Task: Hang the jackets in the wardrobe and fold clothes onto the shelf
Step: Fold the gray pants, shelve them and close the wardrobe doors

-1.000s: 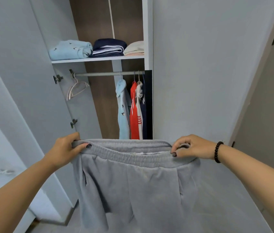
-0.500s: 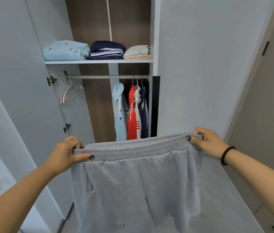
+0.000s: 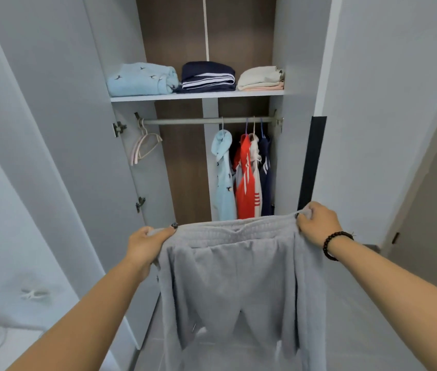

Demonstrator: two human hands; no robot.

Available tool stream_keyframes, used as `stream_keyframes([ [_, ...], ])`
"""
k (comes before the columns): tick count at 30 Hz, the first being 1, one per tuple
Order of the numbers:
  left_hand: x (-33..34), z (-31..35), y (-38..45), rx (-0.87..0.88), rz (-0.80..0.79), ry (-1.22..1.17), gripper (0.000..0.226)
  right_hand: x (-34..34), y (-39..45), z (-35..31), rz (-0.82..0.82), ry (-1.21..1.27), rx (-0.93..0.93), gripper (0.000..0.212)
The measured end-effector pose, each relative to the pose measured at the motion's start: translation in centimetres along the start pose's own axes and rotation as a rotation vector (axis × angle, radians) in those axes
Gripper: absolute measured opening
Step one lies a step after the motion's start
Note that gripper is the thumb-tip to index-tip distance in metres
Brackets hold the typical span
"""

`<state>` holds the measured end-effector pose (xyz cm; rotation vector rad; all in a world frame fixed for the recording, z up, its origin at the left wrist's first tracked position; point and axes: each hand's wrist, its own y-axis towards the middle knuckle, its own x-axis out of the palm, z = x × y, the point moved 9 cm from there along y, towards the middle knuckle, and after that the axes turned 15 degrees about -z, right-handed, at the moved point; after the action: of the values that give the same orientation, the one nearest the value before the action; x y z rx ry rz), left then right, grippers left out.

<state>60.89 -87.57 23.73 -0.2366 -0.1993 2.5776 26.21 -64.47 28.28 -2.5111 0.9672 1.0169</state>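
Note:
I hold grey sweatpants [image 3: 238, 285] spread out by the waistband in front of the open wardrobe. My left hand [image 3: 146, 246] grips the waistband's left end, and my right hand [image 3: 316, 223] grips its right end, slightly higher. The legs hang down toward the floor. On the shelf [image 3: 198, 96] lie a folded light blue garment [image 3: 142, 79], a folded navy garment [image 3: 208, 76] and a folded cream and peach pile [image 3: 261, 79]. Below, on the rail [image 3: 206, 120], hang a light blue jacket [image 3: 222, 178], a red jacket [image 3: 246, 180] and a navy jacket [image 3: 265, 172].
Empty hangers [image 3: 145, 145] hang at the rail's left end. The open wardrobe door [image 3: 51, 129] stands at the left, and a grey wall panel [image 3: 386, 103] at the right. A white surface [image 3: 11, 344] shows at the lower left.
My view has shifted so the wardrobe sits more central. My right hand has risen with the waistband's right end, and the pants hang more spread.

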Motion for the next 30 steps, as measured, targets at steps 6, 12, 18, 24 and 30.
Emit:
stream_keyframes([
  [6,2.0,-0.9,-0.5,-0.156,-0.221,-0.339,0.041,6.7,-0.7,-4.2,-0.070,0.180,0.048,0.018],
  [12,4.0,1.6,-1.4,-0.031,-0.352,-0.266,0.018,12.9,-2.6,-12.1,-0.458,0.451,-0.078,0.021],
  [18,4.2,4.4,-2.8,0.185,-0.397,-0.224,0.021,13.5,-3.6,-16.2,-0.622,0.546,-0.155,0.007],
  [24,4.9,5.6,-4.4,0.250,-0.374,-0.198,0.020,13.1,-5.5,-17.4,-0.915,0.509,-0.289,0.021],
  [30,9.6,5.5,-6.7,0.223,-0.437,-0.102,0.032,10.1,-5.1,-16.1,-0.746,0.247,-0.385,0.012],
])
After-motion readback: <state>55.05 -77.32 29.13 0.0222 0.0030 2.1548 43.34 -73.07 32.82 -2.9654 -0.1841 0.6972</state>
